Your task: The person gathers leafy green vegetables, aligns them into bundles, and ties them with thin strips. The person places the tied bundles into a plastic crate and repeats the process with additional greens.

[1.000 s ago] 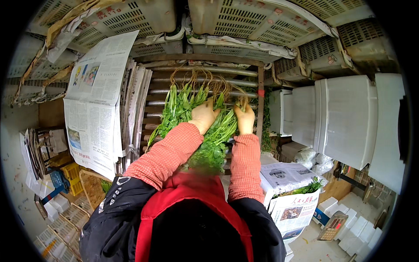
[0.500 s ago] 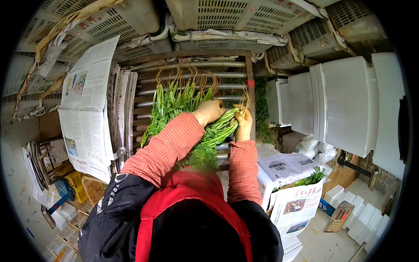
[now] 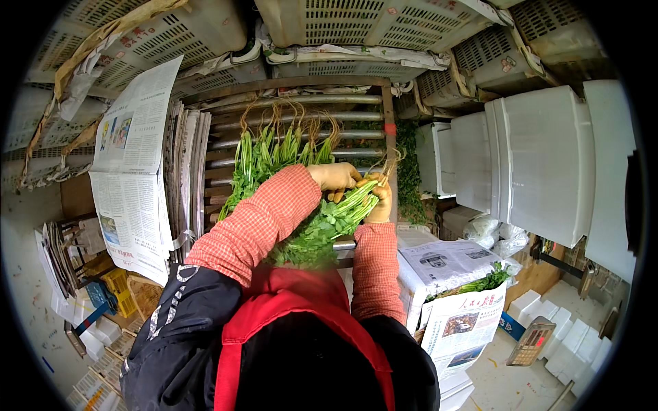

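Note:
My right hand (image 3: 381, 203), in a yellowish glove, is closed around the stem end of a small bunch of leafy greens (image 3: 321, 225) with pale green stems. Thin brown roots stick up above that grip, and the leaves hang toward my apron. My left hand (image 3: 337, 178), gloved alike, reaches across from the left with bent fingers at the same stems, close to the right hand; its fingertips are partly hidden. Beyond my left forearm, more rooted greens (image 3: 274, 151) lie side by side on a rack of metal bars (image 3: 343, 99), roots pointing away from me.
Stacked folded newspapers (image 3: 186, 157) stand along the rack's left side, an open sheet (image 3: 130, 168) against them. Grey slotted crates (image 3: 356, 27) line the back. White foam boxes (image 3: 541, 164) are piled at right. Nearer, a newspaper-covered box (image 3: 449, 264) holds greens.
The held bunch has shifted a little toward me, its leaves spreading further left. My left hand has moved slightly right and down, nearer the right hand.

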### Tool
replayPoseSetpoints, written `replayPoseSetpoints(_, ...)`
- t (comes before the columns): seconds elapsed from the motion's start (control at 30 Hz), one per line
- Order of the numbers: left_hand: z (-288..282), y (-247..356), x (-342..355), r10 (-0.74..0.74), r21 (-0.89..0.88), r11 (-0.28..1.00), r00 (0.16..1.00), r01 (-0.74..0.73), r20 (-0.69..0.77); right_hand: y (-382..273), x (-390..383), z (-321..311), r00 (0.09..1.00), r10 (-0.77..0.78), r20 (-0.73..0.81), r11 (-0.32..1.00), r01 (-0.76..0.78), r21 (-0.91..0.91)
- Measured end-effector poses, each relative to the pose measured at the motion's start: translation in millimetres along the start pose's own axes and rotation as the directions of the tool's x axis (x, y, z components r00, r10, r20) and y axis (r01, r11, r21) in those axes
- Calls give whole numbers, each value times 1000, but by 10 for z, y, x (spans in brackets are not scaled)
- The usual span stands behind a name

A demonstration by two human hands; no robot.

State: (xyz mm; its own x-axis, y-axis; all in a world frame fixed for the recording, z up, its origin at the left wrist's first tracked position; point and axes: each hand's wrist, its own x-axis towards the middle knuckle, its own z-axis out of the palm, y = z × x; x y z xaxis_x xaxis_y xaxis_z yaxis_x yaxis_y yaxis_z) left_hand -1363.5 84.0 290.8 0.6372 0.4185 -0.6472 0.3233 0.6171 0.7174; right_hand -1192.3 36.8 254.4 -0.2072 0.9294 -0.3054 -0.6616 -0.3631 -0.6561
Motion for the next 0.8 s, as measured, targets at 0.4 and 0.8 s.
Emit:
replayPoseSetpoints(0.4,141,-85,-111,-25,-390,904,890,-174,-455,-540,-359,396,999,-30,33,989,34,-145)
replayPoseSetpoints(0.8,341,-82,-17,50,-340,888,800,-310,-598,-1403,-75,-209,737,-624,-258,254,-121,-960)
